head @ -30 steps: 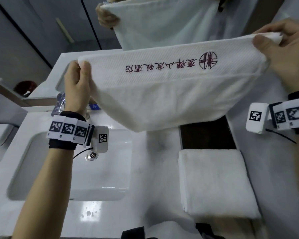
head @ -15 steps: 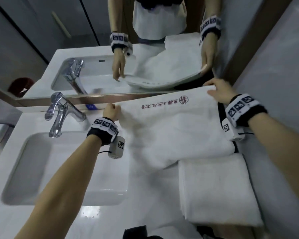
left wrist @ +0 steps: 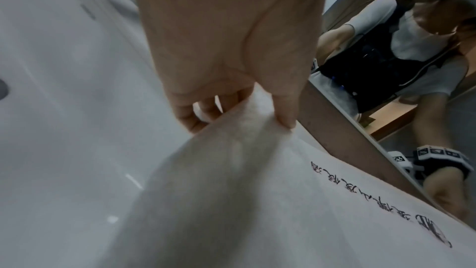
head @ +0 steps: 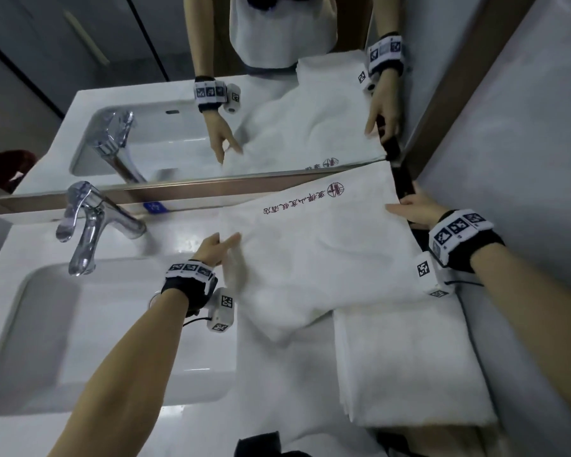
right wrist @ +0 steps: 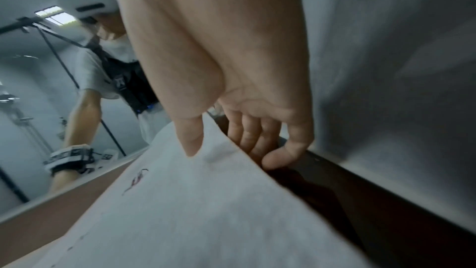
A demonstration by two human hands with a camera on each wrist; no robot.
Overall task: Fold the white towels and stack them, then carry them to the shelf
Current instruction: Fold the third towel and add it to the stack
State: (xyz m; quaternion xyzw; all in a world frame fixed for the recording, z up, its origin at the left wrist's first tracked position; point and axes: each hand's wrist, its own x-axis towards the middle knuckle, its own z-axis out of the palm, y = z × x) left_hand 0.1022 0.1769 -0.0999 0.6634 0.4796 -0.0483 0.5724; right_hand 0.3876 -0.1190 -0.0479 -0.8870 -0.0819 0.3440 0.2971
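- Centre of the head view: we see the white terry towel with dark red embroidered lettering (head: pixel 310 258) spread over the white stone worktop (head: pixel 277 407), its far edge against the mirror frame and its near fold overlapping the folded white towel (head: pixel 409 364) at lower right.
- Left hand (head: pixel 216 250): thumb and curled fingers pinch the towel's left corner, shown clearly in the left wrist view (left wrist: pixel 231 89).
- Right hand (head: pixel 412 209): thumb on top and fingers beneath the right edge (right wrist: pixel 231 119), a loose pinch beside the grey wall.
- Handling, as we judge it: the cloth is soft, light and limp, sagging wherever unsupported; it is best taken at the corners and kept taut so edges meet squarely.
- Left of frame: the white rectangular basin (head: pixel 80 324) under the chrome tap (head: pixel 89 222) holds nothing we can see beyond its drain.
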